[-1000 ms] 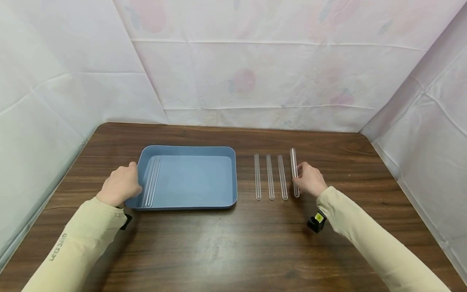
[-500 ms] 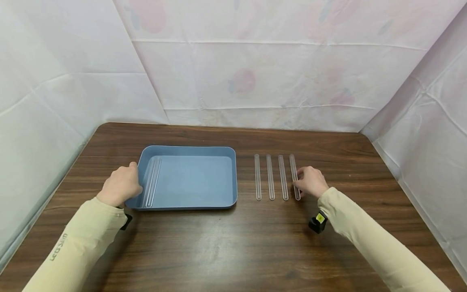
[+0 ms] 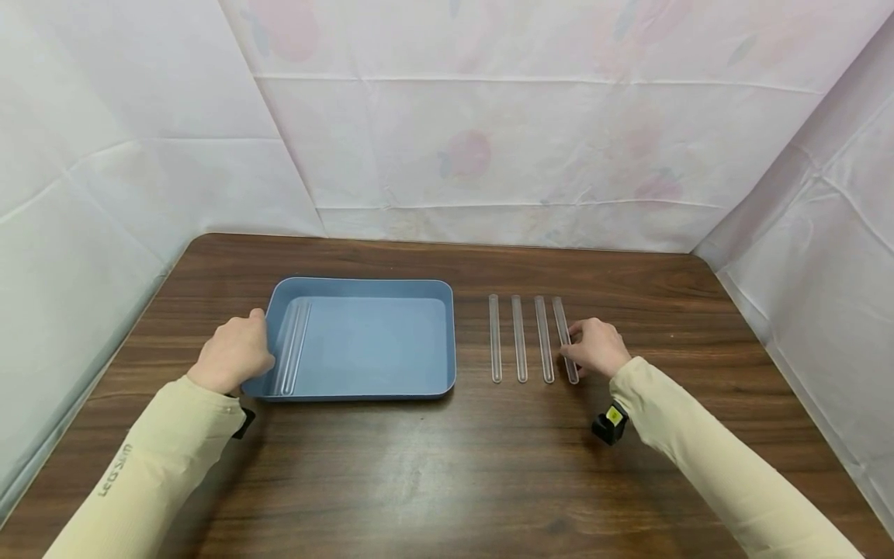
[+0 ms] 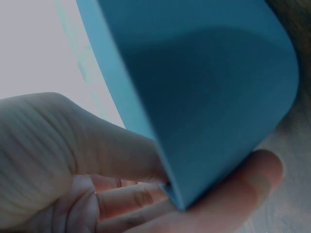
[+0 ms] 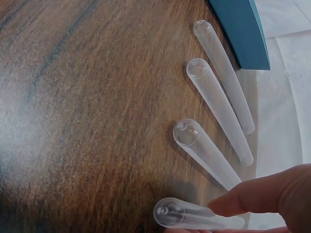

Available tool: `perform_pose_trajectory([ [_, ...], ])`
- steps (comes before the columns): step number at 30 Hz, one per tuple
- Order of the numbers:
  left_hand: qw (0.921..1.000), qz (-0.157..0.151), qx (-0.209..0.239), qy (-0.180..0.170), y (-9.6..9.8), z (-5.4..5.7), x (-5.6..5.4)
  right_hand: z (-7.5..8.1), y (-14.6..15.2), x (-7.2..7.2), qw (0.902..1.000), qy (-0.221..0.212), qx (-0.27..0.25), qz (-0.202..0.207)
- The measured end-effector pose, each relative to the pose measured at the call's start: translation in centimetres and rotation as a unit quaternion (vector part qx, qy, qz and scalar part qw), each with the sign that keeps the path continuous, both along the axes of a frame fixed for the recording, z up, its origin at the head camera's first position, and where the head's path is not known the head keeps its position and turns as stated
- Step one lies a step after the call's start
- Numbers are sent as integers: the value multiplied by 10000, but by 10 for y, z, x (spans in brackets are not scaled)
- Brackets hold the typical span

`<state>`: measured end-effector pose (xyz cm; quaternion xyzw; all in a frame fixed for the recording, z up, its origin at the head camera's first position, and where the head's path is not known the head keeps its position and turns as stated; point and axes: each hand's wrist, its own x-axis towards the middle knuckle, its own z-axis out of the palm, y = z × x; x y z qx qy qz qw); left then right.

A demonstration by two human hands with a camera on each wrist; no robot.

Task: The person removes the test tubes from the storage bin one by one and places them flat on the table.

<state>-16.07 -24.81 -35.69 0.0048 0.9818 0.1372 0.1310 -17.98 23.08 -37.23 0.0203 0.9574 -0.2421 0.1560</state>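
On the left, my left hand (image 3: 232, 353) grips the left wall of a blue tray (image 3: 377, 341). In the left wrist view the thumb is on one side of the tray wall (image 4: 209, 97) and the fingers are on the other. Clear test tubes (image 3: 296, 349) lie along the tray's left side. My right hand (image 3: 598, 347) pinches the rightmost clear test tube (image 3: 561, 314) between thumb and fingers. This tube lies at the table surface, its rounded end (image 5: 167, 212) towards me. Beside it rest three more test tubes (image 3: 519, 339), roughly parallel and apart.
The dark wooden table (image 3: 419, 481) carries everything. White cloth with faint fruit prints (image 3: 503, 140) hangs behind its far edge and at both sides. The tray's right wall (image 3: 450, 334) stands left of the row of tubes.
The rightmost test tube, held slightly raised a second ago, has come down to the table beside the others, its far end towards me and left. The left hand and tray have stayed put.
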Motion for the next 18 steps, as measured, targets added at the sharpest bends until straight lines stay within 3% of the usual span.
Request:
perform_pose_trajectory([
  [6,10000,9,9,-14,0,0,0,2,0,-1,9998,-137,11,-109],
  [18,10000,-18,22,-44,0,0,0,8,0,1,9994,-94,314,77],
])
